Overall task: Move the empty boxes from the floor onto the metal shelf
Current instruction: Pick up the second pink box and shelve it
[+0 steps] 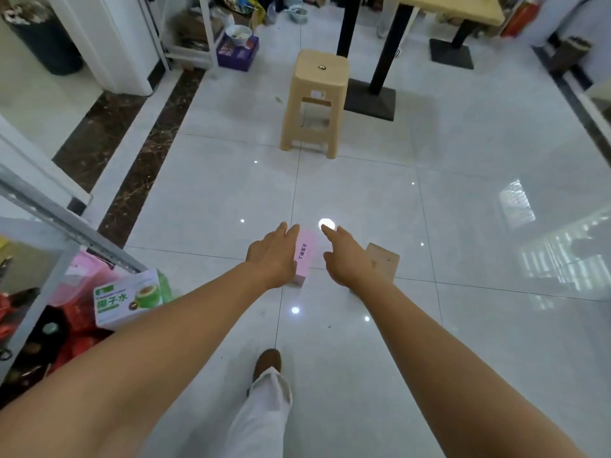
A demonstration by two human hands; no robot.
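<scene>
The metal shelf [66, 223] is seen well left of the pink box [305, 256], which lies on the floor [463, 325]. It is flanked by the left hand [274, 251] and right hand [344, 256], both outstretched, nothing held; a brown box [383, 261] sits just right. If squeezed unevenly, the pink box could be skidded across the glossy tile.

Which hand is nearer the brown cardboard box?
Right. The right hand overlaps the left edge of the brown cardboard box; the left hand is farther left, beyond the pink box.
</scene>
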